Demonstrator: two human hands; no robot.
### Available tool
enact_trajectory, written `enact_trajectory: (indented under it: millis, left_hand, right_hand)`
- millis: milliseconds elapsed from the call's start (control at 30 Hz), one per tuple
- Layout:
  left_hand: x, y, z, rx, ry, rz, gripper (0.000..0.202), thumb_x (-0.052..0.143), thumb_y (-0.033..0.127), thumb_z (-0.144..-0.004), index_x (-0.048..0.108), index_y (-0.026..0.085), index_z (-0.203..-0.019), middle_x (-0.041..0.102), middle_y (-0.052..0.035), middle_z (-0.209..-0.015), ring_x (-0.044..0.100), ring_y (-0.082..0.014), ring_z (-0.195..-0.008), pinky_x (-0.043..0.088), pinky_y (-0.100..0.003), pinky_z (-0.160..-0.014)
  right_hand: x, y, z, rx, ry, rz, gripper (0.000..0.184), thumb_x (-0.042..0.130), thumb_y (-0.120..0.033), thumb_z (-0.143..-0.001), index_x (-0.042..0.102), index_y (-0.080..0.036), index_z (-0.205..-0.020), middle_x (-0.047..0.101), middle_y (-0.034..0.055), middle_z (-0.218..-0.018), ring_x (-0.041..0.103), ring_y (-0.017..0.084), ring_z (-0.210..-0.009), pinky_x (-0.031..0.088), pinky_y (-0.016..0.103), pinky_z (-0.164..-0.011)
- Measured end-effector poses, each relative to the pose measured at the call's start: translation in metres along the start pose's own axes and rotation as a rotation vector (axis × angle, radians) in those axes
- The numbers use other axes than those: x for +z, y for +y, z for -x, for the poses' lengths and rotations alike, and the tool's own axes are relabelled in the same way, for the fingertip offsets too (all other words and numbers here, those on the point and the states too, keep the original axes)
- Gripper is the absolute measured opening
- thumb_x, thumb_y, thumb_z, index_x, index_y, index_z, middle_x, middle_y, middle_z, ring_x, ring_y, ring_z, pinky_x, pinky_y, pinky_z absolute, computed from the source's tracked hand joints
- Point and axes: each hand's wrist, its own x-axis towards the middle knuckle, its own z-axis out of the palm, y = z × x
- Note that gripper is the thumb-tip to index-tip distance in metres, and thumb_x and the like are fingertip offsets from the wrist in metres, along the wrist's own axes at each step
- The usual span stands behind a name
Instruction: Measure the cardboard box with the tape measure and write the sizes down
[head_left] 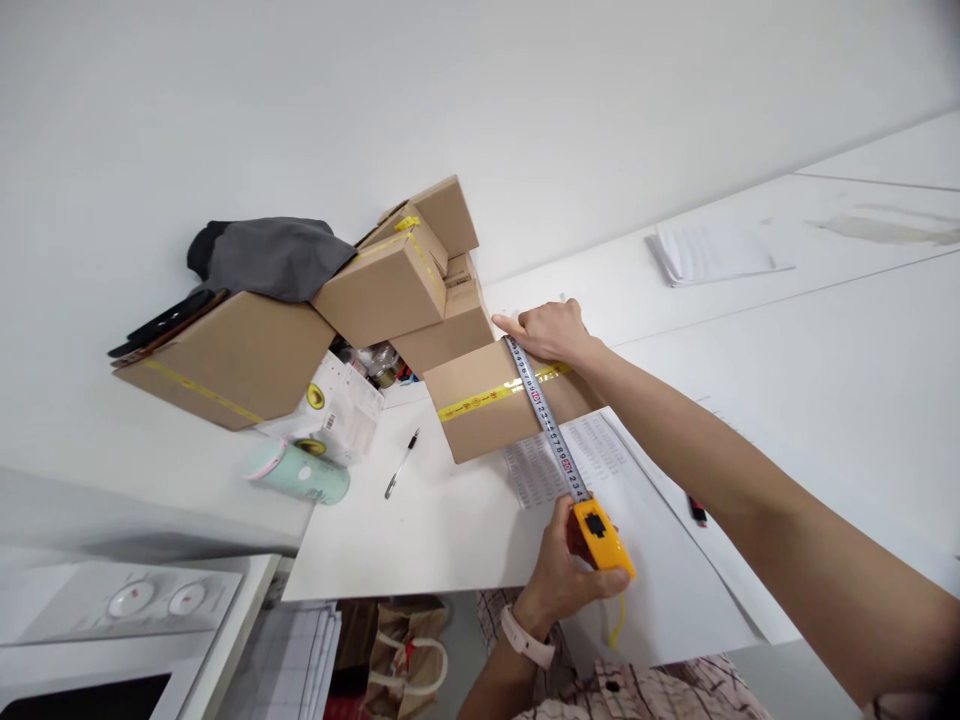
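Note:
My left hand (562,568), with a pale band at the wrist, is wrapped round the yellow case of a tape measure (604,538) near the table's front edge. Its metal blade (551,425) is pulled out and runs across the top of a taped cardboard box (480,435). At the box's far edge, my right hand (551,330) is closed by the blade's end, thumb stretched to the left. The exact hold of its fingers is partly hidden. Under the blade and beside the box lies a printed sheet (600,450).
Several cardboard boxes (390,290) are stacked at the back left, with a dark grey cloth (277,255) on top. A mint bottle (304,472) and a pen (403,463) lie on the table's left. Papers (709,252) sit at the back right; a black-red object (697,512) lies right.

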Motion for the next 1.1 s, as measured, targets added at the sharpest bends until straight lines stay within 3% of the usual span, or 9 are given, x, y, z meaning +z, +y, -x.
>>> enact_trajectory:
  millis: [200,400,567,767,833,900,1000,1100]
  left_hand:
    - [-0.004,-0.006,0.012,0.051,0.038,-0.055,0.073,0.09,0.024,-0.056,0.052,0.022,-0.118,0.067,-0.0069,-0.112,0.066,-0.0236,-0.101,0.056,-0.033,-0.082]
    - [-0.001,-0.02,0.024,0.061,0.068,-0.199,0.08,0.091,0.023,-0.054,0.05,0.023,-0.122,0.07,-0.004,-0.102,0.064,-0.0184,-0.081,0.058,-0.032,-0.075]
    - [0.001,-0.028,0.028,0.074,0.129,-0.22,0.079,0.092,0.024,-0.052,0.051,0.023,-0.12,0.071,-0.0049,-0.104,0.067,-0.0224,-0.09,0.059,-0.035,-0.084]
    - [0.002,-0.031,0.024,0.043,0.163,-0.17,0.09,0.094,0.025,-0.051,0.047,0.023,-0.127,0.071,-0.008,-0.115,0.068,-0.0229,-0.097,0.061,-0.033,-0.083]
    - [0.001,-0.031,0.023,0.059,0.158,-0.172,0.086,0.092,0.026,-0.053,0.046,0.023,-0.126,0.071,-0.0079,-0.117,0.069,-0.0205,-0.092,0.061,-0.033,-0.082]
    - [0.0,-0.029,0.024,0.08,0.152,-0.219,0.081,0.09,0.027,-0.055,0.048,0.022,-0.124,0.071,-0.0063,-0.112,0.069,-0.0188,-0.087,0.062,-0.032,-0.078]
    - [-0.001,-0.021,0.031,0.098,0.088,-0.421,0.08,0.09,0.032,-0.055,0.052,0.022,-0.124,0.071,-0.0006,-0.093,0.067,-0.0178,-0.076,0.061,-0.031,-0.073]
    - [0.0,-0.011,0.043,0.087,-0.071,-0.615,0.089,0.092,0.044,-0.055,0.053,0.021,-0.131,0.067,0.0037,-0.079,0.063,-0.0175,-0.065,0.059,-0.032,-0.069]
  right_hand:
    - [0.006,0.002,0.0,-0.012,0.037,0.011,0.105,-0.006,-0.072,-0.098,0.08,-0.012,-0.103,0.076,0.0232,-0.107,0.069,0.036,-0.104,0.039,0.052,-0.096]
    - [0.005,0.002,0.01,0.0,0.056,0.036,0.101,-0.001,-0.074,-0.099,0.08,-0.013,-0.102,0.077,0.0213,-0.104,0.069,0.034,-0.098,0.036,0.05,-0.096]
    - [0.009,0.001,0.056,-0.015,0.164,0.052,0.093,0.003,-0.068,-0.102,0.078,-0.013,-0.102,0.076,0.0198,-0.1,0.064,0.033,-0.097,0.034,0.046,-0.09]
    - [0.06,0.006,0.127,-0.121,0.303,-0.027,0.065,0.027,-0.06,-0.106,0.072,-0.016,-0.122,0.069,0.0164,-0.135,0.055,0.032,-0.123,0.032,0.046,-0.099]
    - [0.073,0.012,0.137,-0.153,0.349,-0.109,0.056,0.035,-0.055,-0.106,0.069,-0.017,-0.13,0.064,0.0153,-0.144,0.052,0.032,-0.132,0.031,0.046,-0.106]
    - [0.074,0.018,0.141,-0.164,0.341,-0.241,0.052,0.036,-0.052,-0.106,0.07,-0.019,-0.129,0.066,0.0136,-0.142,0.053,0.032,-0.133,0.033,0.049,-0.109]
    - [0.05,0.025,0.146,-0.102,0.295,-0.625,0.056,0.03,-0.058,-0.106,0.072,-0.025,-0.123,0.074,0.0094,-0.127,0.063,0.03,-0.121,0.044,0.05,-0.102]
    - [0.01,0.029,0.163,-0.03,0.318,-1.07,0.061,0.029,-0.067,-0.104,0.069,-0.029,-0.13,0.077,0.0066,-0.11,0.069,0.025,-0.101,0.053,0.043,-0.086]
